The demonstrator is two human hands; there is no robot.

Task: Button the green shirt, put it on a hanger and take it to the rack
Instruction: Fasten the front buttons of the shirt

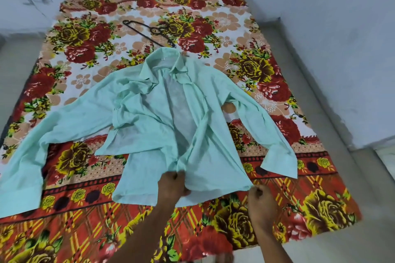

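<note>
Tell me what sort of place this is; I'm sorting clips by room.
Probably a bedroom: a floral bedsheet covers a bed set against pale walls, with a green shirt and a hanger laid out on it.

The scene is lit evenly and fairly brightly by soft, diffuse light whose source cannot be made out, and only faint shadows are cast under the folds of the green shirt [171,113]. No glare is seen, though colours look slightly washed and fine detail is smeared. Wide-angle bending is visible at the edges, where the bedspread [299,209] borders are curved, and the left hand [173,186] and right hand [261,203] are softened by blur.
</note>
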